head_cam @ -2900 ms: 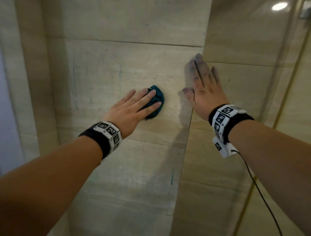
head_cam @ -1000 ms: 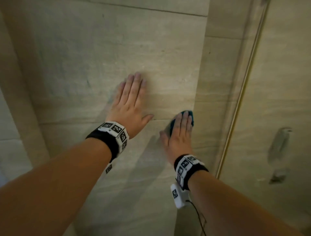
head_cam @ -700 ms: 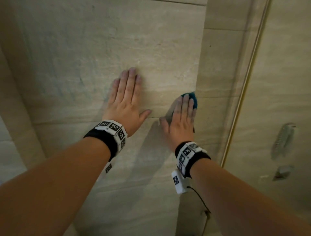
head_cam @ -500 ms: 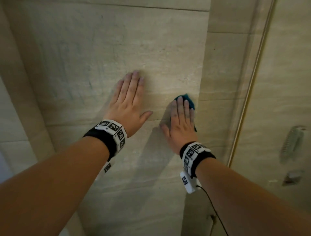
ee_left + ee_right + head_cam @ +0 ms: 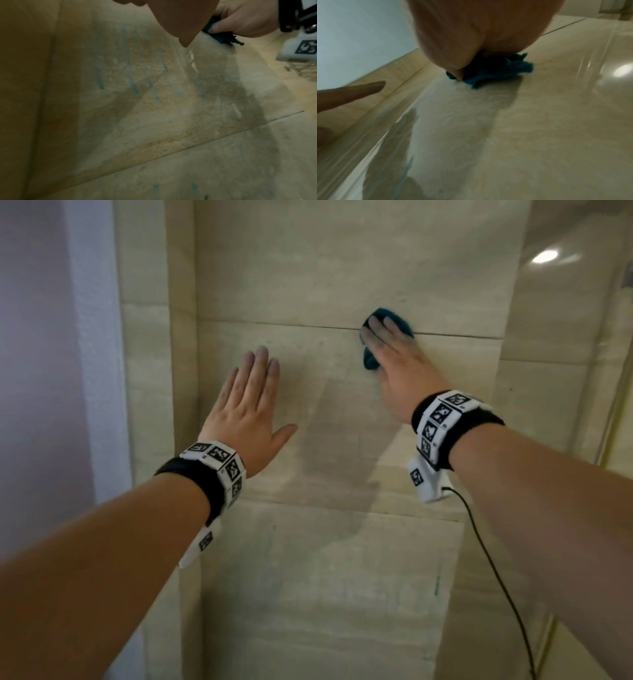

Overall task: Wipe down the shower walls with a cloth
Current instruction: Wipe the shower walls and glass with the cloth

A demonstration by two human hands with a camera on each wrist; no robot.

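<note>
The right hand lies flat with straight fingers on a bunched teal cloth, pressing it against the beige tiled shower wall right on a horizontal grout line, toward one o'clock in the head view. The left hand rests open and flat on the same wall at about nine o'clock of the cloth, well apart, holding nothing. Faint teal streaks mark the tile.

Beige stone tiles (ceiling-light glare)
</note>
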